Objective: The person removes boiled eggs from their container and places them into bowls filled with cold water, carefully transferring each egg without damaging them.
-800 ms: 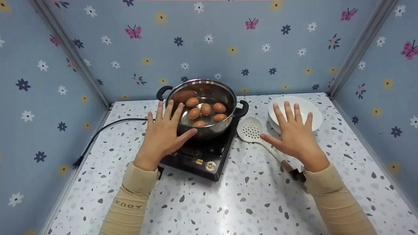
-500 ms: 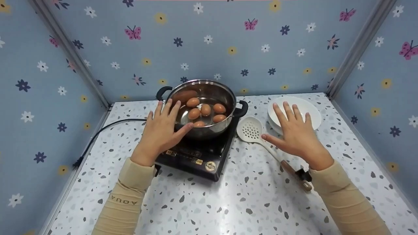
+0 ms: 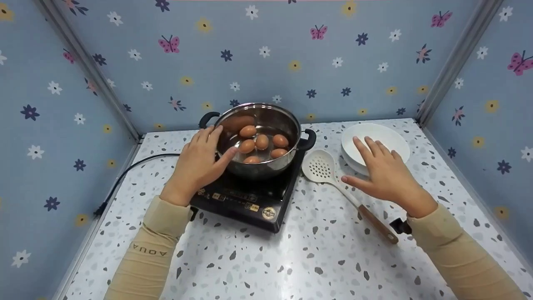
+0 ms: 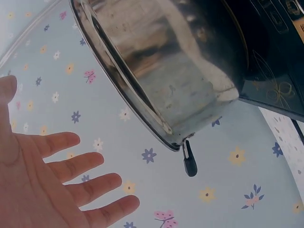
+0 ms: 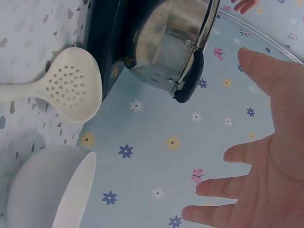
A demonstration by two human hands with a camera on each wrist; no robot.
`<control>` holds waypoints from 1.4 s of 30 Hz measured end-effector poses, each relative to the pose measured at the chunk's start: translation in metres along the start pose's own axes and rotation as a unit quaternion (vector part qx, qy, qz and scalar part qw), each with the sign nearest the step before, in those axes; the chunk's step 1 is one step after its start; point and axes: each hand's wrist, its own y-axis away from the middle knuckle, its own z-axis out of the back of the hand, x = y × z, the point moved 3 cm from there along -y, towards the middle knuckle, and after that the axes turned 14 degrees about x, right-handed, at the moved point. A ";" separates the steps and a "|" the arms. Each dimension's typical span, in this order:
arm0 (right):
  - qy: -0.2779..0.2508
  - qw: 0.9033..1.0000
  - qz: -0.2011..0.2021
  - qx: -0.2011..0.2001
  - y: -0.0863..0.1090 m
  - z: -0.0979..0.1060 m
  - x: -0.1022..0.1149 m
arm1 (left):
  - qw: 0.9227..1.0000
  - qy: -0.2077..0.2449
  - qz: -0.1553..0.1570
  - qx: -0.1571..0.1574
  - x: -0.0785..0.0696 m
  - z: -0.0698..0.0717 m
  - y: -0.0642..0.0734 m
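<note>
My left hand (image 3: 195, 162) hovers with spread fingers over the left front of a steel pot (image 3: 258, 170). In the left wrist view, air shows between that hand and the pot's side. Inside the pot lie several brown eggs (image 3: 261, 142). On the right, my right hand (image 3: 385, 179) is held above the front of a white bowl (image 3: 391, 143), its fingers loosely extended and holding nothing. A perforated skimmer (image 3: 320, 166) with a white head and brown handle lies between the pot and the bowl; in the right wrist view it is apart from the hand.
Under the pot sits a black induction cooker (image 3: 237, 206), its cord (image 3: 137, 162) running left. The speckled tabletop (image 3: 316, 258) is bounded by flowered panels (image 3: 275, 66) at the back and both sides. Black pot handles (image 3: 307, 140) stick out left and right.
My left hand has drawn left and slightly toward me, and my right hand has shifted right and toward me. Both hands' fingers are less spread. The pot, eggs, skimmer and bowl stay put.
</note>
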 end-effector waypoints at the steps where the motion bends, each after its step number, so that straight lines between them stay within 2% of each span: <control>1: 0.000 1.000 0.003 -0.001 0.001 -0.001 -0.001 | 1.000 0.001 -0.001 -0.001 0.001 0.001 -0.001; 7: -0.005 1.000 0.013 0.004 0.005 -0.004 -0.009 | 1.000 0.013 -0.006 -0.006 0.009 0.004 -0.003; 17: -0.019 0.999 -0.003 0.029 0.007 -0.017 -0.020 | 1.000 0.014 -0.006 -0.025 0.024 0.007 -0.011; 32: -0.016 0.998 0.019 0.061 0.002 -0.051 -0.033 | 0.999 0.039 0.025 -0.020 0.043 0.014 -0.024; 42: -0.022 0.993 0.007 0.119 0.000 -0.074 -0.042 | 0.997 0.067 0.033 -0.016 0.047 0.019 -0.036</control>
